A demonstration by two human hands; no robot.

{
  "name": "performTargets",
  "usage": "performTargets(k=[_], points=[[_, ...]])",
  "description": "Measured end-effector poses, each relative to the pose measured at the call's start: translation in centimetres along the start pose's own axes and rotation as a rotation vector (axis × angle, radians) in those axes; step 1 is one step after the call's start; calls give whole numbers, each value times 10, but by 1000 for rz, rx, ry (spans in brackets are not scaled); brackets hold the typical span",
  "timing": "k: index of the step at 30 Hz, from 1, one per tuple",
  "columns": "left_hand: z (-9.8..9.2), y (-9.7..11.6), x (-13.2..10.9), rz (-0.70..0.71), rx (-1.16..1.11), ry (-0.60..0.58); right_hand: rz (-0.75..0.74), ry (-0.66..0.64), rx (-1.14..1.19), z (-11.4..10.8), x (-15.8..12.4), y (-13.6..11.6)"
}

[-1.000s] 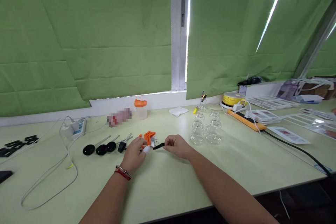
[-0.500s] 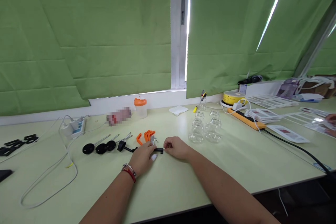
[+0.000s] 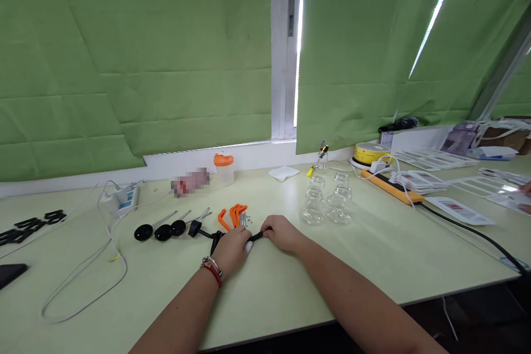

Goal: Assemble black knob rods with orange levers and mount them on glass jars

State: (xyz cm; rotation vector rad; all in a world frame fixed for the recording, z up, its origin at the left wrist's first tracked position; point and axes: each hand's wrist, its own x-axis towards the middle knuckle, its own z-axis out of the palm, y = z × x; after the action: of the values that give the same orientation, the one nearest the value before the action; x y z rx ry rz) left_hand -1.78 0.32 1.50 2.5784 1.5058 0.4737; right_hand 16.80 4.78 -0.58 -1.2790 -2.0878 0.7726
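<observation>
My left hand (image 3: pixel 233 249), with bracelets at the wrist, is closed around a black plastic part whose narrow black end (image 3: pixel 256 237) sticks out to the right. My right hand (image 3: pixel 282 233) pinches the tip of that end; its fingertips hide whatever else they hold. Left of my left hand, more black plastic (image 3: pixel 216 240) shows, perhaps of the same part. A black piece with a round cap (image 3: pixel 196 228) lies beside it. Just beyond my hands are orange curved handles (image 3: pixel 235 215) and several small metal bolts (image 3: pixel 244 219).
Black discs with metal rods (image 3: pixel 162 232) lie to the left. Several clear glass jars (image 3: pixel 314 210) stand at the right. Farther back are an orange-lidded cup (image 3: pixel 224 168), a white paper (image 3: pixel 283 173) and an orange power strip (image 3: pixel 392 188). A white cable (image 3: pixel 120 282) loops at left.
The black part has turned in my hands, and its right end now points up and right. The small pale bit at my right fingertips is now out of sight.
</observation>
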Motion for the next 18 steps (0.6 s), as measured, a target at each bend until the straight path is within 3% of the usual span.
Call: performTargets(k=[9, 18], points=[[5, -4, 1, -43, -68, 65, 14, -53, 164, 6, -2, -1], [-2, 3, 0, -20, -71, 73, -58, 15, 13, 12, -1, -6]])
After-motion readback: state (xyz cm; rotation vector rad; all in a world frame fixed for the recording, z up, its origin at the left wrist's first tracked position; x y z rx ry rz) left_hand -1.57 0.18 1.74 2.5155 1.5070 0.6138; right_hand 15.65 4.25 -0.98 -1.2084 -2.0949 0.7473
